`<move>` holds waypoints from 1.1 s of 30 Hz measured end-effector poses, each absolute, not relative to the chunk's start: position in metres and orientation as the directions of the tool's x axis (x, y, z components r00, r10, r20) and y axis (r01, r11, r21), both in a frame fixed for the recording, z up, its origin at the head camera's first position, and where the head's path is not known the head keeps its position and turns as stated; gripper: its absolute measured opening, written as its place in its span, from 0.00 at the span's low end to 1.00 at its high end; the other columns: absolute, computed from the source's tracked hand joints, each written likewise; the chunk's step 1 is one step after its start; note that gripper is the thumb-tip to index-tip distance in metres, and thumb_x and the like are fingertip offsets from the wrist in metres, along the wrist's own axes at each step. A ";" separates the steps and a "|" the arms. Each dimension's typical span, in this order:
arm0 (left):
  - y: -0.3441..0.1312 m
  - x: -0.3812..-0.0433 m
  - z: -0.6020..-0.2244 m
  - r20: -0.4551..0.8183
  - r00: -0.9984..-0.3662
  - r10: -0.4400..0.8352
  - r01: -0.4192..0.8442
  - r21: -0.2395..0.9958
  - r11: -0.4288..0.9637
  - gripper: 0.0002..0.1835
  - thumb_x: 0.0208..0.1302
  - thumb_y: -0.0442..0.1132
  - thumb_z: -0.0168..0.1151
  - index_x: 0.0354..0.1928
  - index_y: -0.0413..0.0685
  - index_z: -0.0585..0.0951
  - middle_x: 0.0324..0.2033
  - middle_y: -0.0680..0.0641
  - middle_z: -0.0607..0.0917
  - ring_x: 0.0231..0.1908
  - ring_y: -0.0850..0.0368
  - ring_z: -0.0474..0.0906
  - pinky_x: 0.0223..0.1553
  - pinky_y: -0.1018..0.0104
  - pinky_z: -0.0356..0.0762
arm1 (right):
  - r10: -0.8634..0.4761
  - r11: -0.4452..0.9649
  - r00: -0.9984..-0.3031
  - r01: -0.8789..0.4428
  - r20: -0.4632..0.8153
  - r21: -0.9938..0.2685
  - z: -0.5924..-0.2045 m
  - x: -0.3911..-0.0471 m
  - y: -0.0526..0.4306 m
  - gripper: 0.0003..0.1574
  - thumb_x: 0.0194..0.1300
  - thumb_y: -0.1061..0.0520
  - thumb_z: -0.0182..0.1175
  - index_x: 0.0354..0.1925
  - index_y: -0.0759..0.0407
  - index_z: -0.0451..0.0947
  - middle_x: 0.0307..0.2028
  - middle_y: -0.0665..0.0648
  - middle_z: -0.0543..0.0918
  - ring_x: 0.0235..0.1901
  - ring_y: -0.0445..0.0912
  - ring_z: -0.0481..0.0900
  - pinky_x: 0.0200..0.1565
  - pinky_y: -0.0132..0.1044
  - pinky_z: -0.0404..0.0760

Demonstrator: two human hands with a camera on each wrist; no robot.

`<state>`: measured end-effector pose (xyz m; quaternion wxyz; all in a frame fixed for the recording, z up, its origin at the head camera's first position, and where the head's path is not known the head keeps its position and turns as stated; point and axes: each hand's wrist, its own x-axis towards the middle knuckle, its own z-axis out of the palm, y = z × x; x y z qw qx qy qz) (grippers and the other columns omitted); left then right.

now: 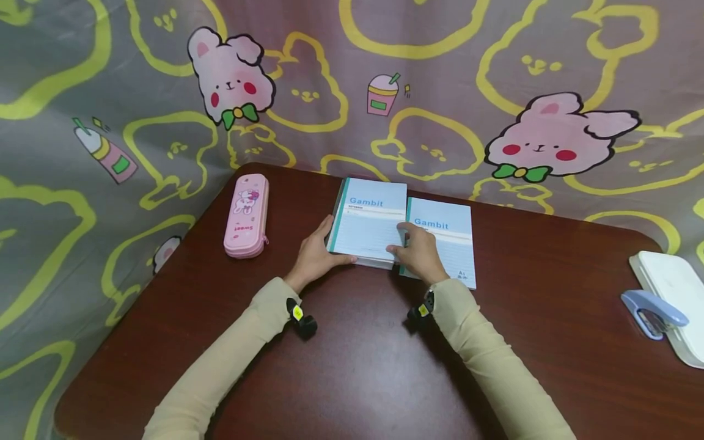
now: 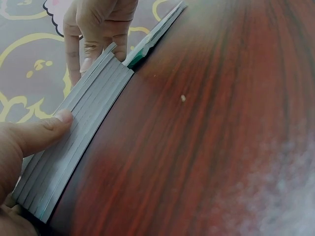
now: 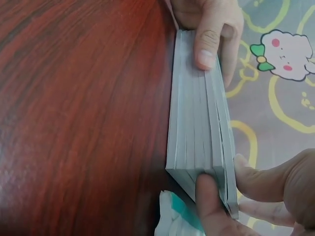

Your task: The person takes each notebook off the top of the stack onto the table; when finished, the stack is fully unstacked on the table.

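Observation:
A stack of pale blue "Gambit" notebooks [image 1: 370, 233] with green spines lies near the table's far edge. My left hand [image 1: 315, 255] holds the stack at its near left corner, the thumb [image 2: 51, 130] against the page edges [image 2: 81, 132] and the other fingers along the spine side. At the stack's right side, my right hand [image 1: 422, 253] pinches the top notebook, thumb [image 3: 263, 177] on its cover and a finger [image 3: 209, 194] at the edge below. The top notebook's corner stands slightly apart from those under it. Another Gambit notebook [image 1: 459, 247] lies just right of the stack, partly under my right hand.
On the left of the brown table [image 1: 341, 366] lies a pink pencil case [image 1: 245, 217]. At the right edge, a blue stapler [image 1: 654, 311] rests against a white case [image 1: 673, 281]. A patterned curtain [image 1: 440, 73] hangs behind the table's far and left edges.

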<state>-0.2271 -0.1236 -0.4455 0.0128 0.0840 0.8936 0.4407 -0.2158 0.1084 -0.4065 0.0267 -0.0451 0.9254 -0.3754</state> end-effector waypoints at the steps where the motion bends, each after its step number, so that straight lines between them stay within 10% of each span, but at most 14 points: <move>1: -0.124 -0.228 -0.445 0.052 -0.986 0.159 0.139 0.787 0.601 0.62 0.43 0.52 0.80 0.75 0.42 0.51 0.75 0.43 0.54 0.73 0.48 0.54 0.71 0.52 0.60 | -0.101 0.713 -0.995 -0.064 -0.013 -0.698 -0.406 -0.216 0.109 0.36 0.61 0.55 0.67 0.64 0.65 0.68 0.51 0.71 0.79 0.48 0.61 0.79 0.48 0.52 0.79; 33: -0.122 -0.226 -0.445 0.036 -0.989 0.146 0.119 0.780 0.615 0.63 0.42 0.52 0.80 0.75 0.43 0.51 0.75 0.44 0.54 0.73 0.49 0.54 0.71 0.54 0.60 | 0.011 0.447 -0.995 0.095 -0.101 -0.890 -0.417 -0.223 0.118 0.26 0.67 0.58 0.59 0.63 0.53 0.73 0.56 0.65 0.72 0.42 0.51 0.76 0.34 0.36 0.73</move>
